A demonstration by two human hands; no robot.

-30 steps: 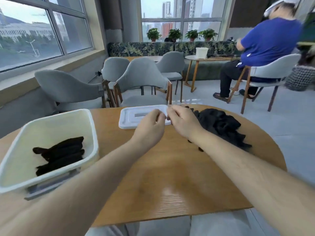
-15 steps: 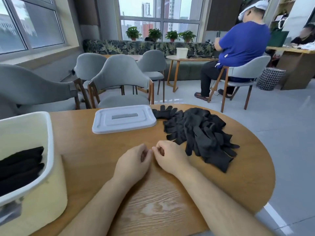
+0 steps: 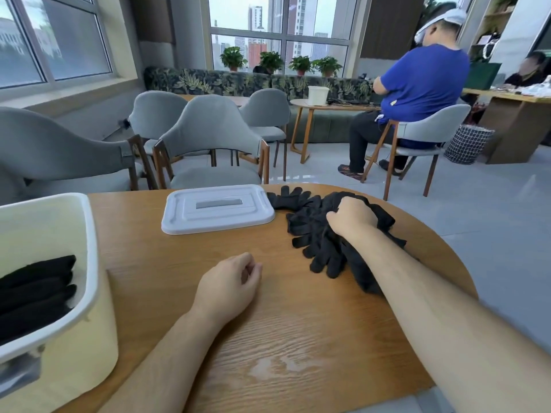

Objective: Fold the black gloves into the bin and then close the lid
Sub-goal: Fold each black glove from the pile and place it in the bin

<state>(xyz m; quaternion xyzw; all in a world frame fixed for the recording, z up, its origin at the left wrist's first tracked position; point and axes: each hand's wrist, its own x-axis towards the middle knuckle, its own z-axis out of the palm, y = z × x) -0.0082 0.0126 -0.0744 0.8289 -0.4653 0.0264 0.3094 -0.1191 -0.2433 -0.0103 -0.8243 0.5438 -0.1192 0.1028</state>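
Under the right hand (image 3: 351, 219) lies the pile of black gloves (image 3: 320, 248), gripped by its curled fingers; nearer, the left hand (image 3: 229, 286) rests loosely curled, holding nothing.

A single wide-angle view is supplied, taken from the head. The bench (image 3: 298, 338) is viewed forward and downward from its near edge. The left hand (image 3: 229, 284) and the right hand (image 3: 351, 219), on the black gloves (image 3: 316, 245), are seen close. The bin (image 3: 92, 248) is cut by the left edge. Chairs (image 3: 208, 129) and windows (image 3: 277, 28) are taken in farther ahead.
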